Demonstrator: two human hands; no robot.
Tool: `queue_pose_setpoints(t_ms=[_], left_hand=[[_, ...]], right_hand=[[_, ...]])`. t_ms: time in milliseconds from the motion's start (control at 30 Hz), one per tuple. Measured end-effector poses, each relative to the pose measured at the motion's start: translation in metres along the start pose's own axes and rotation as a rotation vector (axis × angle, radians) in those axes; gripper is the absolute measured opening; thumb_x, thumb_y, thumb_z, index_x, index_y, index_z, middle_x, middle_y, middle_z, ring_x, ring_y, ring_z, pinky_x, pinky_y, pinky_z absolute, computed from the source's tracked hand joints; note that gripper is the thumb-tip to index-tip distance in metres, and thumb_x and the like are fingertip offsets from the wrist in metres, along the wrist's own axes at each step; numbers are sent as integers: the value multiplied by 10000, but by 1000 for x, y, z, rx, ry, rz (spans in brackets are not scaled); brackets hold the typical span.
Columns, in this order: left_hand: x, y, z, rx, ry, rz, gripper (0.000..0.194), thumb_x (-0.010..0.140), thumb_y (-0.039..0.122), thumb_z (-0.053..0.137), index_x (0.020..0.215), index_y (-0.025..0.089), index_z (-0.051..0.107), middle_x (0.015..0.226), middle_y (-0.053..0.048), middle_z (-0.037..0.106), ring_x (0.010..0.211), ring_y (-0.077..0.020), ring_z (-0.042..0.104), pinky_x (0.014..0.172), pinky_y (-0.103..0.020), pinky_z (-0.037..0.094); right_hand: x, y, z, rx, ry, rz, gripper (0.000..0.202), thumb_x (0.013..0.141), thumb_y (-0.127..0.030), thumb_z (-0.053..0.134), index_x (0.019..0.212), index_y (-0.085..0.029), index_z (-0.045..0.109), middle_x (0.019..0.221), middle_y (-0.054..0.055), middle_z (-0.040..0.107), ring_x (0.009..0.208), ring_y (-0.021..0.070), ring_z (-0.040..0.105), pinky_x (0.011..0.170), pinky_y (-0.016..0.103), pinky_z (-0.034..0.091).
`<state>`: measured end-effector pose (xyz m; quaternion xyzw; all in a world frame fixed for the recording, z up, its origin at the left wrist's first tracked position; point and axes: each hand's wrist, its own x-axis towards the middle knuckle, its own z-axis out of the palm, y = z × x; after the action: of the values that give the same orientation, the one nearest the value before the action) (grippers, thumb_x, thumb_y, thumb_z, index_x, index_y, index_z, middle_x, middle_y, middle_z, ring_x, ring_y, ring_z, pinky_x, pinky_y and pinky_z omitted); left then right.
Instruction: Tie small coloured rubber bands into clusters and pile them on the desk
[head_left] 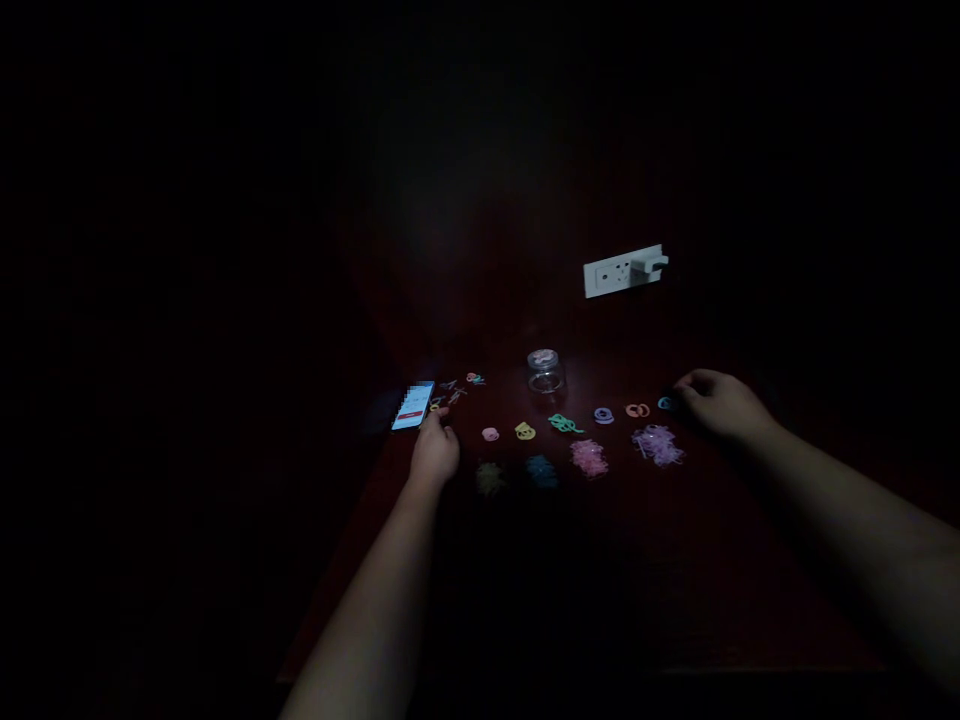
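My left hand (436,448) is closed beside the phone (413,406), with a yellow hair tie (434,407) at its fingertips. Just beyond lies a small loose heap of mixed bands (456,395). On the right, my right hand (716,402) is pinched with its fingertips against the blue hair ties (665,403); what sits between the fingers is hidden. Between my hands runs a row of small groups: pink hair ties (490,434), yellow ones (525,431), green ones (565,424), purple ones (604,416) and orange ones (637,411).
Nearer me lie piles of thin bands: yellowish (490,478), blue (541,471), pink (589,458) and lilac (658,446). A clear lidded jar (545,375) stands behind the row. A wall socket (611,275) holds a white plug (646,264). Surroundings are very dark.
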<state>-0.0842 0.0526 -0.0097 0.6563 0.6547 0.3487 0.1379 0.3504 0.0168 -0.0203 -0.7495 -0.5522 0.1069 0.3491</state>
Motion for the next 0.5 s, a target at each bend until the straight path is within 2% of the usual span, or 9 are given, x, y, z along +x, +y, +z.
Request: queue_pose_setpoints(t_ms=[100,233,333,433,500], left_hand=[[7,-12,-3,66,-27,-101,444,873,158,456,1313,116,488,1392,-185,526,1270,-279,532,1072,-405,407],[11,-18,0,174,-101,-174,389,831,147,504,1211,114,582,1368,-194,546,1243,-282,554,1068,-389,414],[11,-17,4,273,-143,-177,410,828,177,520,1230,154,596,1427,-161,505,1342,-321,447,1104,-462,366],[9,-14,9,363,-150,-174,481,855,238,504,1334,198,530,1545,-117,359,1437,-343,284,1128,-554,295],[9,-13,12,404,-146,-174,508,887,294,465,1385,198,481,1583,-106,282,1457,-334,238,1136,-557,277]], right_hand=[[2,2,0,0,-21,16,192,855,-277,517,916,-169,663,878,117,706,691,186,611,620,303,410],[6,5,3,-1,-22,63,176,837,-291,547,914,-184,662,807,76,696,634,177,598,590,289,404],[7,6,5,6,-23,81,177,834,-313,560,911,-192,662,814,66,694,657,179,603,598,282,405],[8,5,6,12,-22,97,174,845,-322,561,906,-193,660,814,68,692,657,174,593,604,283,397],[8,5,7,19,-20,93,162,854,-314,562,902,-192,658,835,72,694,668,166,589,618,282,393]])
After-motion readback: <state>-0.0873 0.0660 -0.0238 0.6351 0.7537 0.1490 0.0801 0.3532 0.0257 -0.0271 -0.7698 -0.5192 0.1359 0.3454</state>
